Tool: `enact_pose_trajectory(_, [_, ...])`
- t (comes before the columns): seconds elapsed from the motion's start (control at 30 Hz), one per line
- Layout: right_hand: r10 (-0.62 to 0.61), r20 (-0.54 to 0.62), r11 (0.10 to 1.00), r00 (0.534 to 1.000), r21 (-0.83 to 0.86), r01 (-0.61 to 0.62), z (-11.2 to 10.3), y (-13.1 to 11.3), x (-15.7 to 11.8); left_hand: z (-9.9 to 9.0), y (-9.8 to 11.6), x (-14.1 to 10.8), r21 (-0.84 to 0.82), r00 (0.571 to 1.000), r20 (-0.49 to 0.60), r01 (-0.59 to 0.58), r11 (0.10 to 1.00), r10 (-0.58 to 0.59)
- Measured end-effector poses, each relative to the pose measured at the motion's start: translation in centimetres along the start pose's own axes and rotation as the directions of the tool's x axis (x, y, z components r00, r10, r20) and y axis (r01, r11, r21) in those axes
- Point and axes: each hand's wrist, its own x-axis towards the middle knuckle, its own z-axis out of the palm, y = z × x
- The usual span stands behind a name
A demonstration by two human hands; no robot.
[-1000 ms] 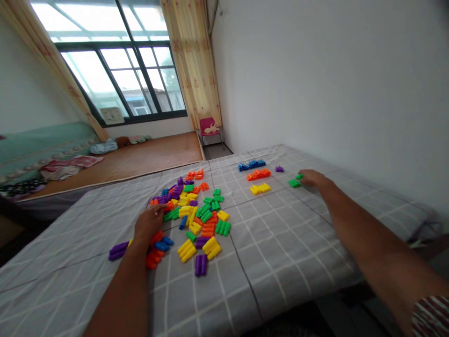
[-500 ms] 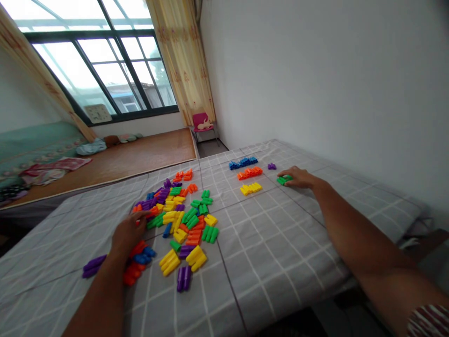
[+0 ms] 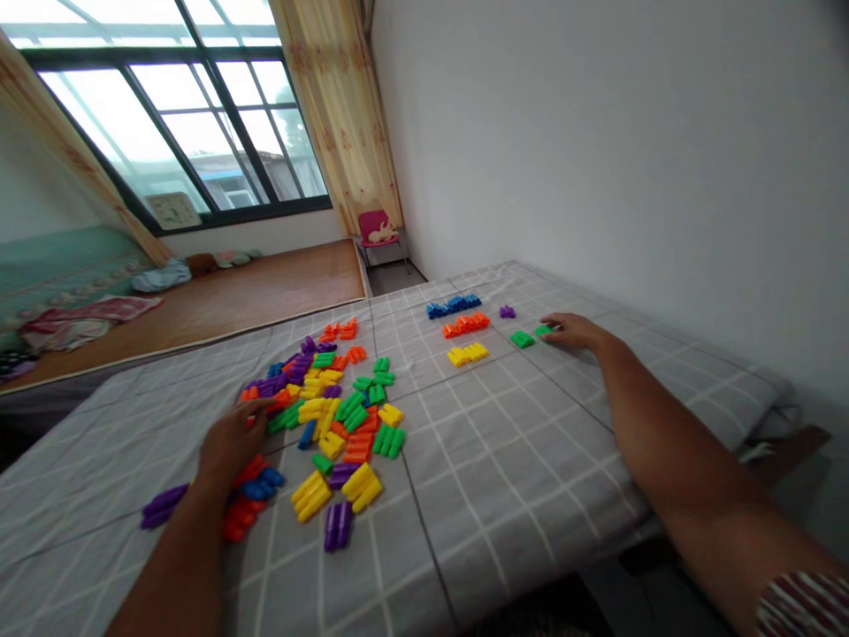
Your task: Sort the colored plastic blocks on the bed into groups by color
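At the right of the head view, my right hand (image 3: 571, 331) has its fingers closed on a green plastic building block (image 3: 545, 331), low on the checked cloth. Just left of it lies another green block (image 3: 522, 339). My left hand (image 3: 232, 438) is at the left edge of a loose pile of coloured blocks. Its fingers are bent together around an orange block (image 3: 253, 418), mostly hidden by them. Purple (image 3: 280, 380), yellow (image 3: 311, 495) and green blocks (image 3: 388, 441) lie mixed in the pile. My left forearm partly covers a few blocks near it.
Blue (image 3: 454, 307), orange (image 3: 466, 325) and yellow (image 3: 468, 355) blocks lie in separate rows past the pile, with a purple block (image 3: 508, 311) to their right. A white wall (image 3: 597, 159) borders the right side. Behind are a low bed platform (image 3: 298, 279) and a pink chair (image 3: 375, 226).
My right hand has moved slightly right, and a second green block now shows on the cloth left of its fingers. My left hand stays at the pile. The view has shifted slightly.
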Motion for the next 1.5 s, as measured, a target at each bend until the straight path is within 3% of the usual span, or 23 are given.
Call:
enact_pose_trajectory(0.1, [-0.089,0.004,0.996,0.996,0.027,0.089,0.9,-0.9,0.2,0.1,-0.2,0.1,0.002,1.000,0.004,0.001,1.000,-0.001])
enact_pose_trajectory(0.27, [-0.119,0.025,0.990,0.993,0.075,0.117,1.1,-1.6,0.3,0.5,-0.5,0.1,-0.032,1.000,-0.014,-0.022,0.999,0.021])
enact_pose_trajectory(0.37, [-0.101,-0.024,0.993,0.995,0.059,0.102,0.7,-2.2,0.0,0.4,-0.2,0.0,-0.036,1.000,-0.015,-0.026,0.999,0.025])
enact_pose_trajectory(0.47, [-0.165,-0.063,0.983,0.984,0.073,0.169,0.6,-3.1,-0.3,0.1,0.2,-0.1,-0.014,1.000,-0.005,-0.025,1.000,0.025])
enact_pose_trajectory(0.63, [-0.307,0.057,0.951,0.950,0.064,0.303,1.4,-4.1,-0.6,-0.2,0.6,-0.2,0.006,1.000,-0.010,-0.015,1.000,0.015])
enact_pose_trajectory(0.87, [-0.290,0.048,0.953,0.956,0.109,0.283,1.2,-4.0,-0.7,-0.1,0.6,-0.3,-0.015,0.999,-0.021,-0.027,1.000,0.027])
enact_pose_trajectory(1.1, [-0.259,0.077,0.940,0.963,0.249,0.233,0.4,-2.3,-1.1,0.0,0.4,0.0,0.001,0.999,-0.032,-0.019,1.000,0.019])
enact_pose_trajectory(1.5, [-0.291,-0.008,0.949,0.957,0.124,0.289,1.3,-2.9,-0.6,0.4,0.1,-0.1,-0.007,0.998,-0.054,-0.039,0.999,0.038])
